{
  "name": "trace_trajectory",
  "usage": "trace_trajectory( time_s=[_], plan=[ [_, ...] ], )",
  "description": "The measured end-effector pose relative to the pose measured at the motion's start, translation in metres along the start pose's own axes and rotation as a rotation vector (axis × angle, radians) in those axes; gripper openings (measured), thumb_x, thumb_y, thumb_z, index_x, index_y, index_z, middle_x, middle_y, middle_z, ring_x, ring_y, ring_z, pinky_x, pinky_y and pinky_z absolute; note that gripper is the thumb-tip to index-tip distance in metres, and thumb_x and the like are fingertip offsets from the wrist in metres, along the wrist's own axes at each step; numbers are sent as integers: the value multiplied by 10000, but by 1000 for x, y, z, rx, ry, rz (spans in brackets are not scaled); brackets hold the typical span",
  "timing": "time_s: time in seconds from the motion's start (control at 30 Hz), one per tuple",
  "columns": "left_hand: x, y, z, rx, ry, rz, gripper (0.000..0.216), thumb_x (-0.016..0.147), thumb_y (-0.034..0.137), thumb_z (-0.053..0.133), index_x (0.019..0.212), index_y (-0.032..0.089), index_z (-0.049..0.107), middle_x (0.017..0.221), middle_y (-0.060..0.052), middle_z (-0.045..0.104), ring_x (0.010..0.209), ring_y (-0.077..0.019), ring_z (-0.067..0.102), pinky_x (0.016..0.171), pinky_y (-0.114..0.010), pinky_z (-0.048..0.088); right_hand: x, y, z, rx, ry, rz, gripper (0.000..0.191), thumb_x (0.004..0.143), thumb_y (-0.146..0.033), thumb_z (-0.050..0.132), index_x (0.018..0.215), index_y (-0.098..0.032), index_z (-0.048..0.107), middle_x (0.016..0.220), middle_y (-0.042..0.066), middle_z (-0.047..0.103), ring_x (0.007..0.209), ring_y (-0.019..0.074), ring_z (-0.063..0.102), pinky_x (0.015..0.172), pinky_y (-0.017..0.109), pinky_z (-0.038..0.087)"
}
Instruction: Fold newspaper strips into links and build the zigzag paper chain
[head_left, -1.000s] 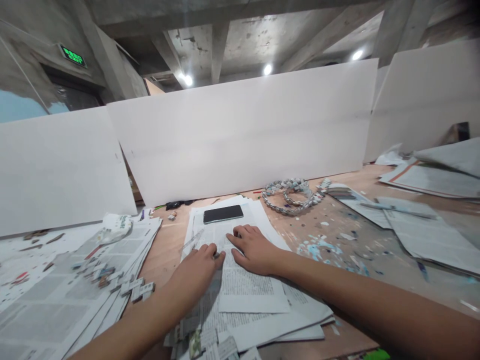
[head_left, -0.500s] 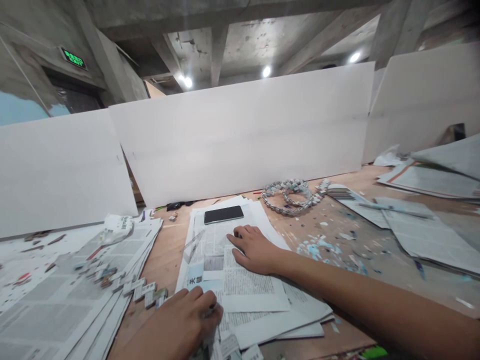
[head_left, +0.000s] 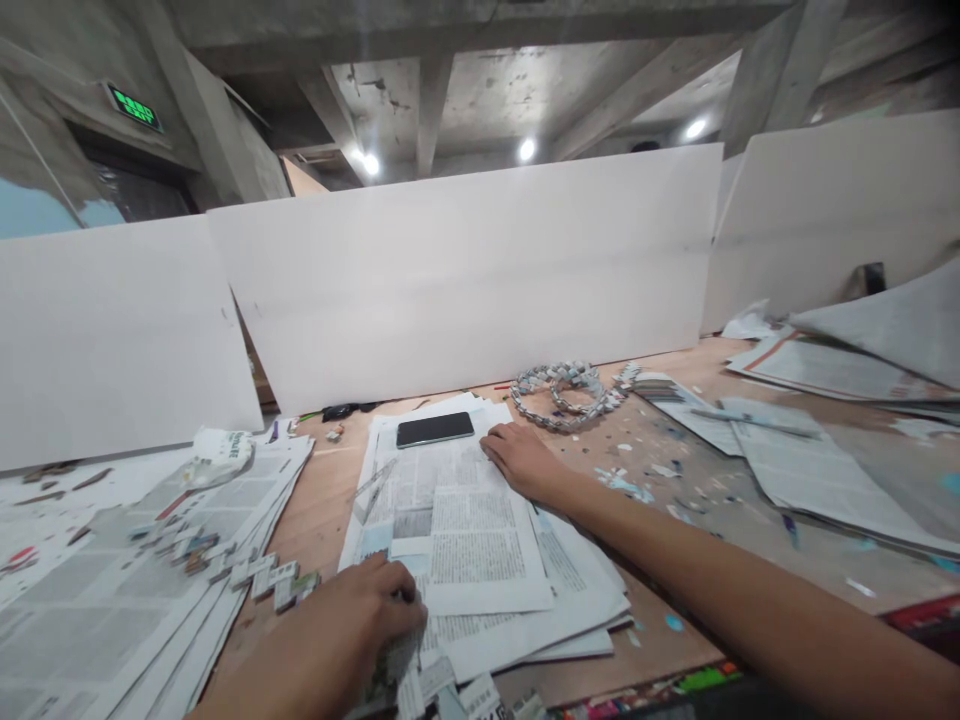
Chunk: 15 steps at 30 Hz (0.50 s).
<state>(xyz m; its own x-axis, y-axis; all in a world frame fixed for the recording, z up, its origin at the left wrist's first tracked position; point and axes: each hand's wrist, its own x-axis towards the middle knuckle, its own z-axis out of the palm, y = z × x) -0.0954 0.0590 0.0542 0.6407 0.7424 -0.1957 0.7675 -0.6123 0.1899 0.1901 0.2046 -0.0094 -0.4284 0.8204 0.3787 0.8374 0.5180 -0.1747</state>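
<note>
My left hand [head_left: 352, 625] rests closed at the near edge of a stack of newspaper sheets [head_left: 465, 530], its fingers curled round something small that I cannot make out. My right hand [head_left: 521, 458] lies flat on the far right corner of the top sheet, fingers stretched out and pressing the paper down. A black phone [head_left: 435, 429] lies on the stack just beyond the right hand. A clear ruler [head_left: 373, 488] lies along the stack's left side.
Folded paper pieces [head_left: 247, 572] lie in a row on a newspaper pile [head_left: 112, 590] at left. A woven paper chain ring [head_left: 559, 393] sits behind the phone. More newspapers [head_left: 810, 450] cover the right of the wooden table [head_left: 322, 500]. White boards [head_left: 465, 270] wall the back.
My left hand has drawn back from the middle of the sheet to its near edge. My right hand has slid farther away toward the phone. The view has shifted slightly.
</note>
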Motion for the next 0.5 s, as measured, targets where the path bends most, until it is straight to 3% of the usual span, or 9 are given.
trace_trajectory(
  time_s=[0.23,0.37,0.5],
  plan=[
    [33,15,-27,-36,8,-72,351,859,68,486,948,257,768,1096,-53,724,1040,-255,663,887,-341,494,7,14,-20,54,61,108,293,999,-305,636,1265,-183,629,1282,94,656,1054,244,682,885,452,585],
    [60,10,-34,-15,79,-242,287,965,173,428,989,193,714,1014,-107,718,913,-273,686,801,-386,511,10,17,-28,88,58,127,280,1001,-304,633,1252,-181,636,1268,92,663,1045,240,685,882,447,586],
    [85,-3,-31,-33,77,-398,267,1015,366,531,955,152,680,873,-51,704,784,-216,684,738,-389,546,7,12,-29,122,11,117,269,1003,-308,630,1238,-178,643,1256,90,670,1044,238,685,887,448,583]
  ],
)
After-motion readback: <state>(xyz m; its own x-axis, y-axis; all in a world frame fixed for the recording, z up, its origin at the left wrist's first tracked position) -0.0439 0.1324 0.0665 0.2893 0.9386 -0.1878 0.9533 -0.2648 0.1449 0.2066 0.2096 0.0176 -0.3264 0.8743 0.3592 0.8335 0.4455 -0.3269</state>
